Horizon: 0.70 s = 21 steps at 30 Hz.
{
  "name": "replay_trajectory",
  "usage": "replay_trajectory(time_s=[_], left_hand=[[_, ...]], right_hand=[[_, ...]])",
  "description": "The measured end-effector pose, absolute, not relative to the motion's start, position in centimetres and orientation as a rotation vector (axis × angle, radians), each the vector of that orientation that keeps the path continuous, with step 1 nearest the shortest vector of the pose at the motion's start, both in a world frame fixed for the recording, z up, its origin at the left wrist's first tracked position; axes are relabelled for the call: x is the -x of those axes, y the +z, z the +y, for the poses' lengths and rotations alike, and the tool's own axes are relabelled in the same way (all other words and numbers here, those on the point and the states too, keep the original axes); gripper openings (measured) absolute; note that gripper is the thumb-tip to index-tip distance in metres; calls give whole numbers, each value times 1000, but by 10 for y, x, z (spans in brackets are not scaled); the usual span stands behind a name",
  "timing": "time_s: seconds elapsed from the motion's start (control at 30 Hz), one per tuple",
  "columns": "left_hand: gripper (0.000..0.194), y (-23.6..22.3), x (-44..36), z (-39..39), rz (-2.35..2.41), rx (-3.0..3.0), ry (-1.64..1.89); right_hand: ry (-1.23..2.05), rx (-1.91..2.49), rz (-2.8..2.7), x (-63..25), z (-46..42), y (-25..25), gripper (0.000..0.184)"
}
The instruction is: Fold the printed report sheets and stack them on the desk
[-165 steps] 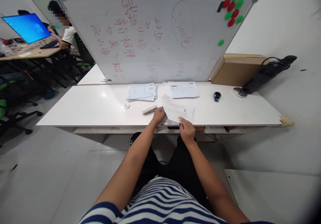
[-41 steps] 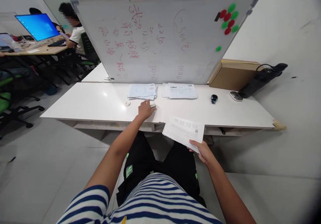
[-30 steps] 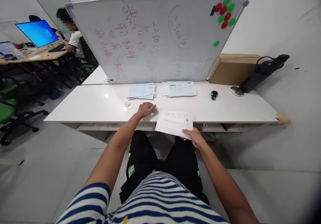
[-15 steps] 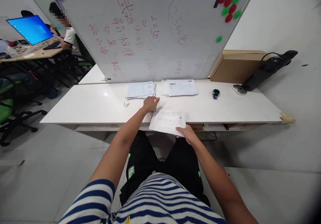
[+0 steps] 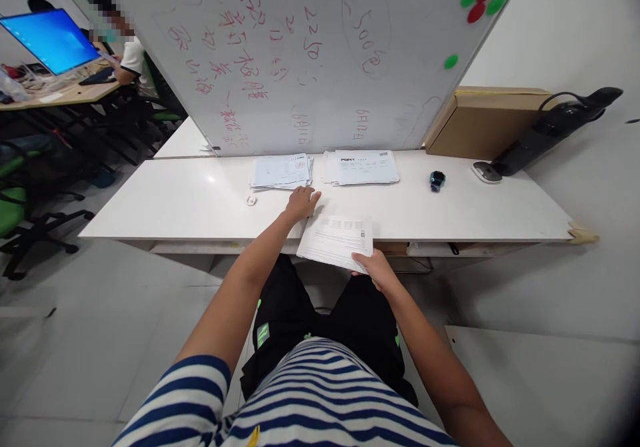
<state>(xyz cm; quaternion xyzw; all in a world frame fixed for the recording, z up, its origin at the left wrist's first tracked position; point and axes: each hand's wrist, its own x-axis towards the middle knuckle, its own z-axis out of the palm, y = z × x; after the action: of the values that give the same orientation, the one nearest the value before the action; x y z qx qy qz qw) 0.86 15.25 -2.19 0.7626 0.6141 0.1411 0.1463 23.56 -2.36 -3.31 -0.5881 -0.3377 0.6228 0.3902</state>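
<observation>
At the desk's front edge, the papers sit pinched between the right hand's thumb and fingers.

On whiteboard, "2250", circled "2500", "6月11日" and "6月12日" are handwritten. "PONY" is printed on right paper stack.

A whiteboard with red writing stands on a white desk.

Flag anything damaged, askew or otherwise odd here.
Handwriting on the whiteboard runs downward, as if the board were turned sideways. Ragged tan material juts from the right corner of the desk, perhaps worn padding.
</observation>
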Motion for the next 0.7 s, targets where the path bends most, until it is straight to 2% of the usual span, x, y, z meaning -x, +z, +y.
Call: replay_trajectory(time_s=[0.27,0.7], left_hand=[[58,-19,-10,150,1795,-2183,385],[59,-16,-11,147,1794,-2189,388]], right_hand=[[1568,1486,-886,-232,-22,-32,27],[1573,1490,-854,-234,-27,-35,33]])
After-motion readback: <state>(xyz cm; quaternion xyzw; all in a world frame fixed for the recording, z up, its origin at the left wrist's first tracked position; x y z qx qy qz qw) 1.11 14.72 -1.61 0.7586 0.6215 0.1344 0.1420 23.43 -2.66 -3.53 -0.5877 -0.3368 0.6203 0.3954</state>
